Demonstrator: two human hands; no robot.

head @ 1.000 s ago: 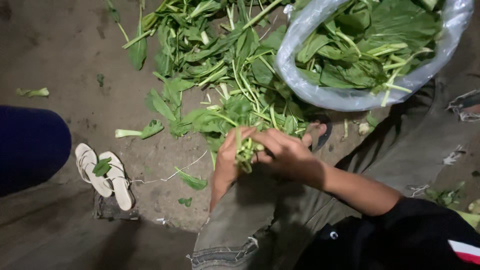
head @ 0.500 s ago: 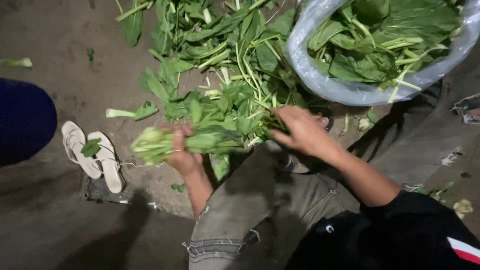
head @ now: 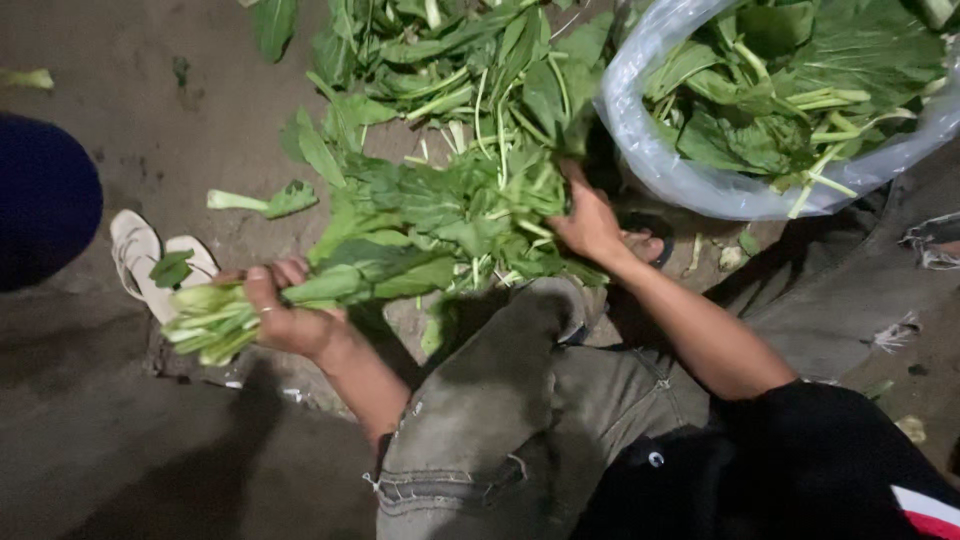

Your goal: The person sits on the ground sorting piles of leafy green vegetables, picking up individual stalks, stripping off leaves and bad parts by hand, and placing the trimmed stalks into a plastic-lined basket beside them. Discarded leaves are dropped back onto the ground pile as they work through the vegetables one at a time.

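A clear plastic bag (head: 700,180) holds leafy greens. The left hand (head: 285,315) is clamped on a bunch of greens (head: 330,285); the right hand (head: 590,225) rests fingers apart on the loose pile (head: 450,110), with bare ground (head: 130,120) to the left.

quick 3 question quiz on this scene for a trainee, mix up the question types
1. True or false: the left hand grips a bunch of leafy greens by the stem end.
2. Multiple choice: the right hand rests on A) the plastic bag, B) the loose pile of greens on the ground, C) the pair of pale sandals.
3. Fill in: the plastic bag holds more ____.

Key
1. True: the fingers wrap the bunch near its pale stems, which point away to the left.
2. B: the hand lies on the pile, beside the bag but not in it.
3. Greens.
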